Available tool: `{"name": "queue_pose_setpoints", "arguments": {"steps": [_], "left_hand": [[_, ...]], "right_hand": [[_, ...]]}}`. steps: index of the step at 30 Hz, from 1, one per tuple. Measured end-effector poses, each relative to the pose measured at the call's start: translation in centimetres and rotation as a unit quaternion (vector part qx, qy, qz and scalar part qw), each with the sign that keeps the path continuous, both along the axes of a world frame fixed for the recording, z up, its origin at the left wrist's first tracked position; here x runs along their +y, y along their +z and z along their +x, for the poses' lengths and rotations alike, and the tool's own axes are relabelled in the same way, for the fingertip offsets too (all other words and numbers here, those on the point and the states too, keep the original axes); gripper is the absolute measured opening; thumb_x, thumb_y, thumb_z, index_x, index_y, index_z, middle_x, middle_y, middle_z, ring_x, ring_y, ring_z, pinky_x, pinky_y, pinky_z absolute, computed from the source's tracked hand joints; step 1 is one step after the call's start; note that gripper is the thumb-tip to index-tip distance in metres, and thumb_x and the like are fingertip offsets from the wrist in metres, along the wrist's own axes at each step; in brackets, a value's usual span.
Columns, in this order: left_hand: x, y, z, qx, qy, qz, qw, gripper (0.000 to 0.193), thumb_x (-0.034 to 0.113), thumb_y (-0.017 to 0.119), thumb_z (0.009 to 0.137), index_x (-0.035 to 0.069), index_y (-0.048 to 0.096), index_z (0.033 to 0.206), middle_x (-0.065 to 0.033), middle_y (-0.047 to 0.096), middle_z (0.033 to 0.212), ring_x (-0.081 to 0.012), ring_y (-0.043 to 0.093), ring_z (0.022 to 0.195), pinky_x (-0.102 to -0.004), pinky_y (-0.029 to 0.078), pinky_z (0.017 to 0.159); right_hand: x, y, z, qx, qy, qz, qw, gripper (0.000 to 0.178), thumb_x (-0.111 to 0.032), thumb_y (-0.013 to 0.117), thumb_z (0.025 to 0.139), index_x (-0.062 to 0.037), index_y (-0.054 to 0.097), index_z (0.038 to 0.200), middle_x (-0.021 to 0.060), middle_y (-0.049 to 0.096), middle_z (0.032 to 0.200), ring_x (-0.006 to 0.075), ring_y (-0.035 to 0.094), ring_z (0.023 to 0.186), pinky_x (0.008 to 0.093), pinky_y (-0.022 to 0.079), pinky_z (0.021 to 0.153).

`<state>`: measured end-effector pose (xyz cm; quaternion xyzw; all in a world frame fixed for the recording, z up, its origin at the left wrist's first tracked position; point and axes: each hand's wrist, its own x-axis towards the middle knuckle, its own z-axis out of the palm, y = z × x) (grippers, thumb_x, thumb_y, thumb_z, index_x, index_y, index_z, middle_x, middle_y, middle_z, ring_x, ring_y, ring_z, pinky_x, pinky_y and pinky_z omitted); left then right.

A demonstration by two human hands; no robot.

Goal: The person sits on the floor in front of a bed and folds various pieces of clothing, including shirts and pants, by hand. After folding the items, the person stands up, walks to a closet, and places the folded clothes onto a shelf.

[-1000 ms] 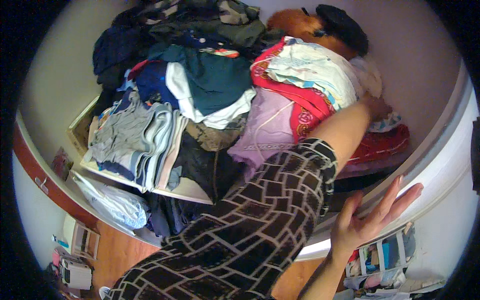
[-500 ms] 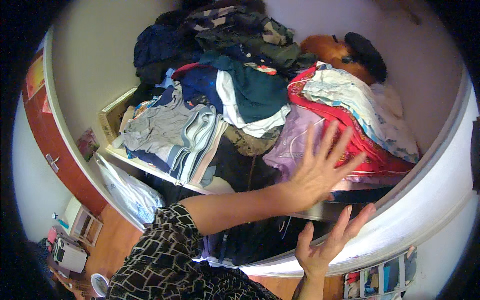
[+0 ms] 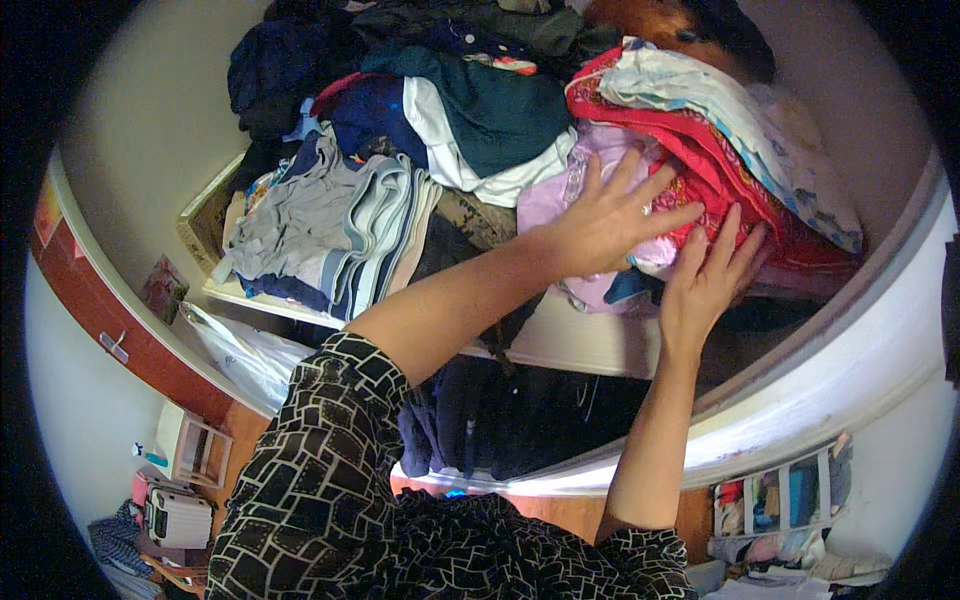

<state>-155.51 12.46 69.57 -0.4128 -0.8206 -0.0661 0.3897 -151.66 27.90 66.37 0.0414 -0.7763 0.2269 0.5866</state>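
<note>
My left hand (image 3: 615, 215) reaches across with its fingers spread, lying over a red patterned cloth (image 3: 720, 150) and the edge of a lavender cloth (image 3: 545, 197). Close by on the right, my right hand (image 3: 700, 285) has its fingers stretched upward against the lower front of the same red cloth. Both hands look open, pressing on the fabric rather than gripping it. A white cloth with blue patterning (image 3: 700, 95) lies on top of the red one. Below my hands, part of the pale shelf board (image 3: 590, 335) shows.
Left on the shelf sits a stack of grey and striped folded clothes (image 3: 290, 225), next to a dark green garment (image 3: 510, 125). Dark clothes (image 3: 290, 70) and a brown furry thing (image 3: 650, 18) fill the back. A curved white edge (image 3: 830, 370) bounds the right side.
Both hands have moved up and inward onto the red cloth; my right hand was apart from it before. The view has shifted, and the shelf board's front shows more.
</note>
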Motion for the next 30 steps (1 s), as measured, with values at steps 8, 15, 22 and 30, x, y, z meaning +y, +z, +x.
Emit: {"name": "queue_pose_setpoints", "arguments": {"steps": [8,15,22,30], "left_hand": [[1.9,-2.8,1.8,0.136,0.09,0.084,0.983,0.101,0.03,0.078,0.061,0.026,0.026,0.147,-0.022,0.016,0.152,-0.0489,0.013,0.138,-0.076,0.009,0.1],[1.7,-3.8,2.3,0.14,0.084,0.086,0.983,0.094,0.032,0.072,0.067,0.019,0.025,0.147,-0.0257,0.012,0.152,-0.0523,0.013,0.137,-0.076,0.015,0.096],[-1.9,0.4,6.0,-0.15,-0.039,-0.017,0.988,0.097,0.034,0.072,0.074,0.02,0.014,0.15,-0.0224,-0.001,0.154,-0.0493,0.001,0.139,-0.0686,0.017,0.103],[-14.4,12.7,1.5,-0.013,0.02,0.01,1.0,0.066,0.036,0.068,0.081,0.002,0.045,0.134,-0.0235,0.041,0.139,-0.0394,0.037,0.13,-0.0463,0.028,0.109]], "right_hand": [[-1.4,-5.2,7.4,-0.067,0.065,0.009,0.996,0.055,-0.023,0.052,0.094,-0.004,0.033,0.143,0.0254,0.021,0.15,0.0408,0.021,0.138,0.0469,0.017,0.112],[-2.1,-3.9,9.2,-0.082,0.092,-0.02,0.992,0.058,-0.025,0.049,0.095,0.0005,0.028,0.143,0.0255,0.02,0.15,0.0406,0.022,0.138,0.0475,0.017,0.112],[-2.7,-2.0,11.4,-0.064,0.135,0.008,0.989,0.059,-0.024,0.049,0.095,0.0028,0.028,0.142,0.0248,0.021,0.15,0.0393,0.021,0.139,0.047,0.016,0.112],[-2.5,-3.0,11.7,-0.084,0.169,0.01,0.982,0.058,-0.019,0.048,0.092,0.0075,0.029,0.14,0.0287,0.025,0.147,0.0441,0.024,0.137,0.0495,0.019,0.111]]}}
